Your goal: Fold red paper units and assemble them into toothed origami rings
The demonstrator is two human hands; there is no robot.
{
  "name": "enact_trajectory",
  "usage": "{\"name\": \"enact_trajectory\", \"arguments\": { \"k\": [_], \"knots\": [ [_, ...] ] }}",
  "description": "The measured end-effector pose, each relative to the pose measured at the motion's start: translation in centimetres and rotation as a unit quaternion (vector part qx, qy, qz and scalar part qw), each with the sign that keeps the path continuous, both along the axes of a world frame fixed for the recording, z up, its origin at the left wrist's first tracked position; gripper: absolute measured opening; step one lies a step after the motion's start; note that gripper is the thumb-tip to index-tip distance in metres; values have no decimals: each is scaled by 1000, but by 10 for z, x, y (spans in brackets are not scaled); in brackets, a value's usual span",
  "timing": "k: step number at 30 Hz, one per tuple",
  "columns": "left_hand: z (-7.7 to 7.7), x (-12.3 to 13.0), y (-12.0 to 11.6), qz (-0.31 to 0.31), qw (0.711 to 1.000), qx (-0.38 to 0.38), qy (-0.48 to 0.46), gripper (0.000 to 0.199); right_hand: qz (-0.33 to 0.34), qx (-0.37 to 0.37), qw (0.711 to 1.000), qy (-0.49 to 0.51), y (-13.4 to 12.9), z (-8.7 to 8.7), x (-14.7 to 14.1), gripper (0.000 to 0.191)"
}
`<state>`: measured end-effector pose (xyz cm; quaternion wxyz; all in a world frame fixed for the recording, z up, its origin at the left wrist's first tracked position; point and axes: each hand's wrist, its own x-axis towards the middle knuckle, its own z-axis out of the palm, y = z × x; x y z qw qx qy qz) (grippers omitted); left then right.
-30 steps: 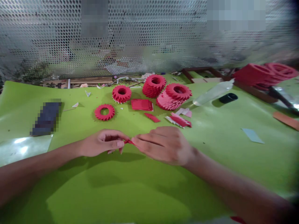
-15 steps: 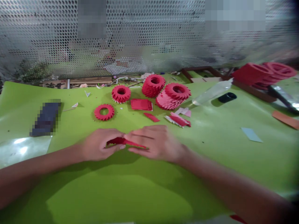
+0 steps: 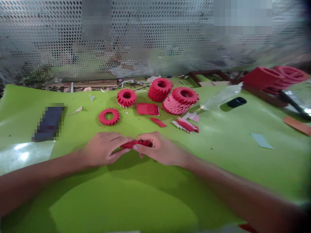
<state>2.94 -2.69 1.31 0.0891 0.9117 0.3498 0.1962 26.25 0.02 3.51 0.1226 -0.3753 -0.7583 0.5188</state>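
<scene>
Between my two hands is a red folded-paper piece with a toothed edge [image 3: 131, 144], held low over the green sheet. My left hand [image 3: 107, 149] pinches its left part between fingers and thumb. The right part is gripped by my right hand [image 3: 157, 149], its thumb across the near side. Just beyond lie a flat red toothed ring [image 3: 109, 116], a small stack of such rings [image 3: 126, 98], and a pile of red paper rectangles [image 3: 147, 109]. Taller ring stacks [image 3: 160, 89] [image 3: 182, 100] stand behind, with folded red and white strips [image 3: 186, 125] in front.
A pixelated dark object [image 3: 49, 123] lies at the left. On the right are a clear bottle [image 3: 221, 96], a black cylinder [image 3: 236, 102], a pale blue paper [image 3: 262, 141], an orange strip [image 3: 296, 125] and red rolled shapes [image 3: 264, 77]. Perforated metal [image 3: 150, 42] rises behind.
The red piece has turned in my hands and its toothed edge now shows at the right. My left fingers have flattened over it, and my right hand has rotated, bringing its thumb to the near side.
</scene>
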Motion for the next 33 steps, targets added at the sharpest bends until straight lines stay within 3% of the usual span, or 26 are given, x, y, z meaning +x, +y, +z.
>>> {"name": "enact_trajectory", "arguments": {
  "k": [4, 8, 12, 15, 17, 20, 22, 24, 26, 29, 31, 33],
  "knots": [
    [-1, 0, 0, 44, 999, -23, -18, 35, -8, 11, 1000, 16, 3, 0, 3, 37],
    [4, -4, 7, 134, 977, 44, -158, 49, -40, 69, 997, 21, 22, 1, 19, 39],
    [8, -8, 12, 143, 967, 33, -210, 41, -92, 100, 991, 13, 39, -1, 32, 38],
    [8, -4, 8, 139, 973, 22, -182, 41, -58, 65, 996, -13, 35, -4, 26, 43],
    [8, 1, 2, 133, 987, -44, -79, 48, -14, 20, 1000, -14, 27, -6, 15, 46],
    [10, 9, -7, 109, 986, -125, 34, 61, 40, -21, 999, 3, 15, -9, 0, 46],
    [11, 12, -9, 104, 981, -152, 67, 53, 52, 10, 999, 1, 13, -9, -4, 44],
    [10, 12, -8, 101, 979, -163, 66, 41, 36, 91, 995, -36, 18, -8, -1, 43],
    [9, 10, -4, 103, 979, -171, 44, 37, -16, 206, 973, -104, 29, -6, 8, 42],
    [9, 7, 0, 128, 972, -195, 9, 42, -100, 379, 896, -207, 47, -5, 27, 30],
    [12, 5, 0, 147, 963, -224, -20, 46, -112, 439, 851, -268, 56, -3, 36, 28],
    [16, 4, -2, 157, 945, -279, -69, 48, -103, 459, 823, -318, 59, -2, 41, 29]
  ]
}}
